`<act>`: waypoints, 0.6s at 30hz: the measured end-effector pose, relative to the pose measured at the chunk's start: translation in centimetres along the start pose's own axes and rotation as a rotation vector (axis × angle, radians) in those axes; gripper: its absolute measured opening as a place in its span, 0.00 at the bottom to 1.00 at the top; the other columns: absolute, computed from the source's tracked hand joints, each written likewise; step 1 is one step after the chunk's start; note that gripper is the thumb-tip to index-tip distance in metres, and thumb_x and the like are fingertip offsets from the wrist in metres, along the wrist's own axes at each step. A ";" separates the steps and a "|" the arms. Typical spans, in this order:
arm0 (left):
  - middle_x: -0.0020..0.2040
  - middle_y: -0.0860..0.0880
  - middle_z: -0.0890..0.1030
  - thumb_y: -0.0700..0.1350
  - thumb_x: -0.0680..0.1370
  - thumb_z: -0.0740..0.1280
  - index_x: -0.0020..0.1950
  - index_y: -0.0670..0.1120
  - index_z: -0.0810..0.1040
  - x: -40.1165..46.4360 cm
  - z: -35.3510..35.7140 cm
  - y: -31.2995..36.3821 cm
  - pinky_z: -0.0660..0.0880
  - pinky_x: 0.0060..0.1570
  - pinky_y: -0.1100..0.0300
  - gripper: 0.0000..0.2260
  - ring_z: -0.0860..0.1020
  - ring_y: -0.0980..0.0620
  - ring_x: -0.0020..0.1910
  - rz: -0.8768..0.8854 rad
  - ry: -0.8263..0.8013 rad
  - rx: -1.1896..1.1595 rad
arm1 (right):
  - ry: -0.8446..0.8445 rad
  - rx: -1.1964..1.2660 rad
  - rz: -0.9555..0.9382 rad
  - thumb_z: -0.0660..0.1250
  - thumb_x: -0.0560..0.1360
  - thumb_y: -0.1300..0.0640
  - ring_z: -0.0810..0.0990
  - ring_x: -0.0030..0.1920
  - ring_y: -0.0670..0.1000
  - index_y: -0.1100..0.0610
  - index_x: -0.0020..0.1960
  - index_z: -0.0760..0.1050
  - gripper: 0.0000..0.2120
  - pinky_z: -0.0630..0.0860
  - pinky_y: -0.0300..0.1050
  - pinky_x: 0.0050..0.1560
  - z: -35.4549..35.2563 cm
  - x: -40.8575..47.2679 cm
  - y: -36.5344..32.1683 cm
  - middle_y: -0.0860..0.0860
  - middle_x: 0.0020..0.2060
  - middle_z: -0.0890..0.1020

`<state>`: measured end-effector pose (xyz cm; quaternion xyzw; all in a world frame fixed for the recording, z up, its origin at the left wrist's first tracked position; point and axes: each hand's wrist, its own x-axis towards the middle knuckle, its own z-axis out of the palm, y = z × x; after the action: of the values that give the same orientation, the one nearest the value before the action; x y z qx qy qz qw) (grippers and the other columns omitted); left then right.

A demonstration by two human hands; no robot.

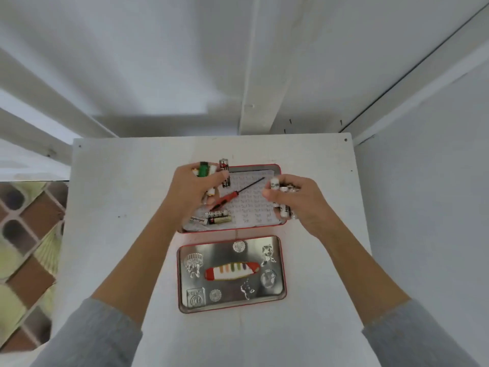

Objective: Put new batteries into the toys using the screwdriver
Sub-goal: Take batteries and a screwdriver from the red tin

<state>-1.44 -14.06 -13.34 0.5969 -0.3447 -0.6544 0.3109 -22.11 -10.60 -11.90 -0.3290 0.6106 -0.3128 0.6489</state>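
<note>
Clearly both hands are busy over the open red-rimmed metal tin that sits on the white tabletop. The left hand curls its fingers round a bunch of small cylindrical batteries, among them a green one and a black-and-red one. The right hand likewise grips a fistful of white-labelled batteries.

Between the hands, on the printed paper lining of the tin, lies the slim screwdriver with a red handle and dark steel shaft, touched by neither hand as far as I can tell. A few more loose batteries lie near its handle. The tin's embossed silver lid rests flat nearer the person. No toys are in view.

The batteries look smooth, hard and rounded, so they probably slip and roll readily; a bundle like this is best cradled in a closed palm and set down together. The screwdriver seems light and stiff, and its thin shaft offers little purchase. It wants taking by the thicker red handle, after one hand is emptied.
</note>
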 end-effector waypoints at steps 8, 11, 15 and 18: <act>0.24 0.50 0.71 0.32 0.75 0.66 0.37 0.39 0.73 -2.3 -6.6 1.6 0.63 0.21 0.63 0.07 0.65 0.51 0.18 0.096 0.099 -0.129 | -0.166 -1.163 -0.223 0.71 0.72 0.55 0.78 0.50 0.51 0.52 0.57 0.79 0.13 0.72 0.41 0.45 6.9 5.7 3.4 0.49 0.52 0.81; 0.25 0.49 0.71 0.32 0.75 0.67 0.36 0.40 0.73 -2.9 -7.6 0.7 0.64 0.21 0.62 0.08 0.65 0.51 0.18 0.094 0.116 -0.150 | -0.149 -1.244 -0.232 0.71 0.72 0.54 0.79 0.47 0.51 0.51 0.56 0.79 0.13 0.68 0.39 0.40 7.5 6.4 4.1 0.49 0.50 0.82; 0.26 0.49 0.70 0.33 0.75 0.67 0.36 0.39 0.73 -3.4 -8.5 -0.4 0.63 0.21 0.63 0.08 0.65 0.51 0.18 0.084 0.156 -0.186 | -0.161 -1.341 -0.272 0.71 0.71 0.50 0.78 0.46 0.50 0.52 0.54 0.80 0.13 0.66 0.38 0.39 7.3 6.3 4.5 0.48 0.48 0.82; 0.26 0.48 0.70 0.33 0.75 0.67 0.36 0.39 0.73 -3.6 -8.6 -0.9 0.63 0.22 0.62 0.08 0.65 0.50 0.19 0.079 0.177 -0.212 | -0.167 -1.381 -0.294 0.71 0.70 0.48 0.78 0.47 0.49 0.51 0.55 0.80 0.15 0.67 0.39 0.40 7.1 6.3 4.9 0.48 0.49 0.82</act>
<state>7.43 -11.33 -12.45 0.6021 -0.2680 -0.6192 0.4267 -14.59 -12.46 -19.29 -0.7668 0.5670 0.0876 0.2878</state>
